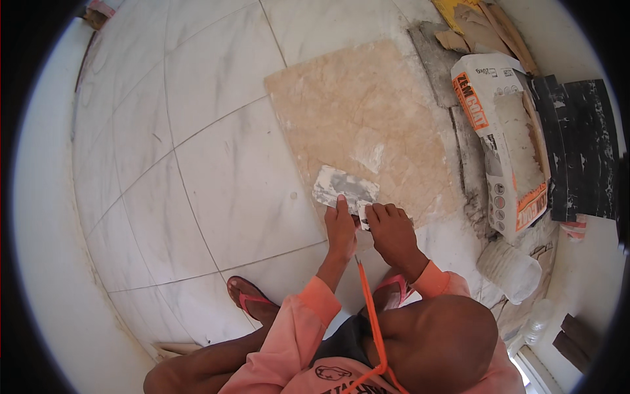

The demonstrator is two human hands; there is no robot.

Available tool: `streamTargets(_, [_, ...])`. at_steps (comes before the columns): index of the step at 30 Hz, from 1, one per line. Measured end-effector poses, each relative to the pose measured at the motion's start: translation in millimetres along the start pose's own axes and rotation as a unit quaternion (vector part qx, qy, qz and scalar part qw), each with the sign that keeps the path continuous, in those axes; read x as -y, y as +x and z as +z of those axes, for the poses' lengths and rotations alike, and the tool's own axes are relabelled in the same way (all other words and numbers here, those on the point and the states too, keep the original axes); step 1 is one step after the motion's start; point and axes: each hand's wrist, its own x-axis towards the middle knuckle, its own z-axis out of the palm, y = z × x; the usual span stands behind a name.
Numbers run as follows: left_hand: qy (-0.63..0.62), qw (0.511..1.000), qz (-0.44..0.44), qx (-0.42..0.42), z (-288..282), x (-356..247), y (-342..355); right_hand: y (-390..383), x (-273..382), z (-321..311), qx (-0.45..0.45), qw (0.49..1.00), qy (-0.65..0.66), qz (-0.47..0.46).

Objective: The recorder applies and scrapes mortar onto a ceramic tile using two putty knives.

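My left hand (340,228) is closed on a wide putty knife (346,186), thumb lying along the near edge of its flat blade. Grey and white plaster smears cover that blade. Close beside it, my right hand (396,235) grips a smaller scraper (363,215) with a whitish blade, fingers curled over its top. The scraper is at the near right corner of the wide blade; whether they touch I cannot tell. Both handles are mostly hidden by my hands. Beneath the tools lies a beige, dust-marked tile (367,108).
White marbled tiles (230,164) cover the floor on the left. To the right stands an opened white-and-orange bag (495,157) of powder, beside black strips (584,148). A cloudy plastic container (510,270) lies nearer. Torn cardboard (476,29) is at the far right. My sandalled feet flank my hands.
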Motion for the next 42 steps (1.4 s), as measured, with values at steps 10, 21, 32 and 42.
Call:
streamTargets(10, [0.057,0.998,0.026,0.012,6.9,-0.5,-5.5,4.9,-3.1,6.1,0.004,1.0,0.012,0.009])
streamTargets(21, [-0.039,0.997,0.057,-0.016,23.9,-5.5,-10.3,34.8,-17.1,9.0,0.049,0.996,-0.058,0.038])
streamTargets(32, [-0.006,0.997,0.073,0.004,4.8,-2.1,-0.3,20.6,8.4,14.8,-0.014,0.998,-0.069,0.001])
streamTargets(42, [-0.028,0.999,0.044,0.017,13.1,-4.9,-11.7,19.3,-7.8,20.8,-0.016,0.998,-0.066,-0.004])
